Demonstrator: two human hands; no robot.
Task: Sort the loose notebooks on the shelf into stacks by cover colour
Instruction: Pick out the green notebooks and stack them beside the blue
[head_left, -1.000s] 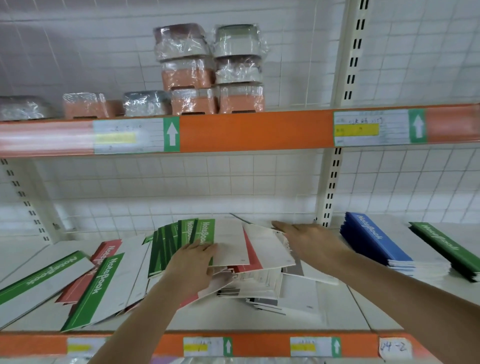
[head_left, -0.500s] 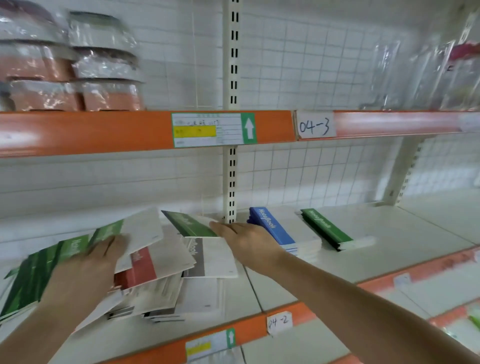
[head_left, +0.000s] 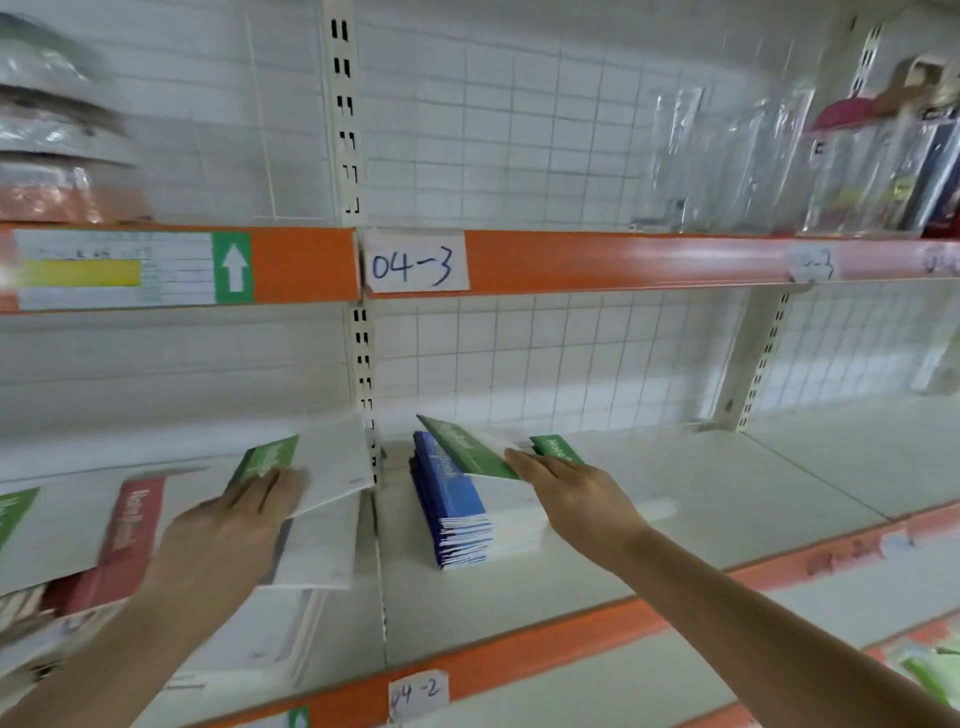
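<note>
A loose pile of white notebooks with green and red spines lies on the left part of the shelf (head_left: 727, 493). My left hand (head_left: 234, 525) rests flat on this pile, fingertips on a green-spined notebook (head_left: 270, 457); a red-spined notebook (head_left: 132, 535) lies beside my wrist. To the right of the upright stands a neat blue stack (head_left: 457, 504). My right hand (head_left: 576, 499) holds a green notebook (head_left: 467, 452) by its edge, tilted above the blue stack. Just behind my fingers a green stack (head_left: 558, 449) peeks out, mostly hidden.
A slotted upright post (head_left: 363, 364) divides the two shelf bays. The orange rail of the upper shelf (head_left: 623, 260) carries a label reading 04-3 (head_left: 413, 262). Clear packets (head_left: 779, 156) stand on the upper shelf at right, wrapped packs (head_left: 52, 156) at left.
My right hand lifted a green notebook off the loose pile and carried it rightward over the blue stack. My view swung right. The left hand stayed on the pile.
</note>
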